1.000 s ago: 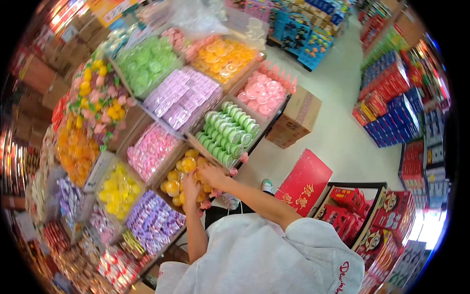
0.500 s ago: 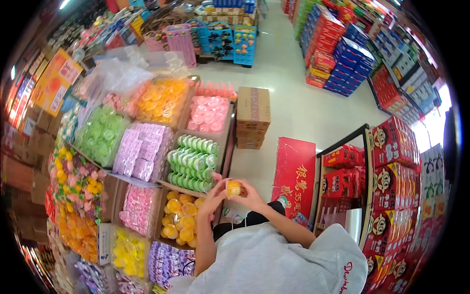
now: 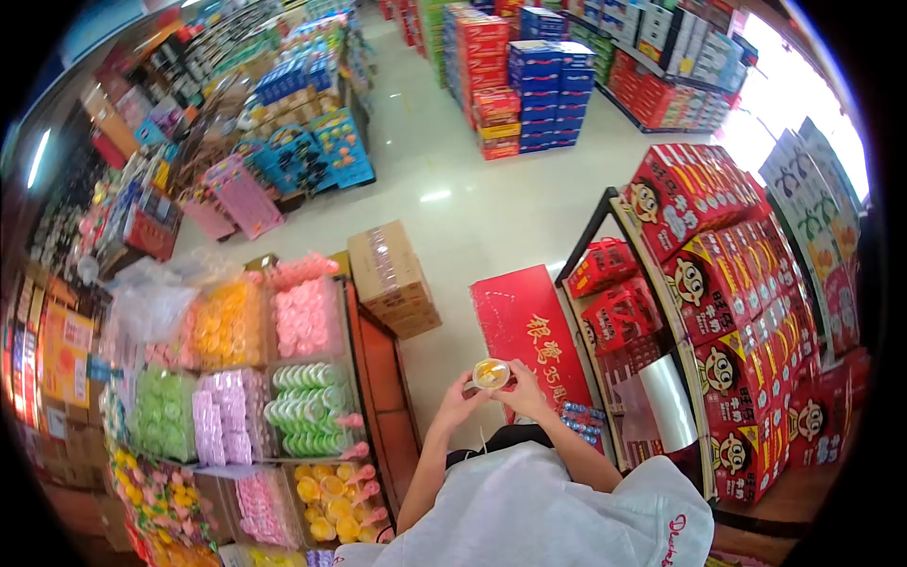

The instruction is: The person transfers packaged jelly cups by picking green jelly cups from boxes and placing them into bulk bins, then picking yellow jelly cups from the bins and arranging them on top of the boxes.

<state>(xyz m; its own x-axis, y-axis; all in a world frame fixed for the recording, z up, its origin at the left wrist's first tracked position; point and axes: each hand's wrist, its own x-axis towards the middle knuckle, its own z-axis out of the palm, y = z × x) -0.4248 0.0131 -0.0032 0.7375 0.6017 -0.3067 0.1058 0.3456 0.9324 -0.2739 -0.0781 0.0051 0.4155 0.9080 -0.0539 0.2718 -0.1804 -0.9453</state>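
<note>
Between both hands, in front of my body, sits a small round clear cup with yellow-orange contents, perhaps a jelly cup. My left hand grips its left side, and my right hand has its fingers on the right side. To the left, a bin of similar yellow-orange cups stands in the display, with pink scoop-like handles along its right edge. Green-and-white packs lie in the bin behind it.
Pink cups, orange cups and purple packs fill nearby bins. A cardboard box stands on the floor beyond the display. Red milk cartons are stacked on a shelf at right, beside a red floor panel.
My view has swung right and up. Both hands, holding the cup, have moved away from the bins to over the floor panel, and the cup now shows its round face.
</note>
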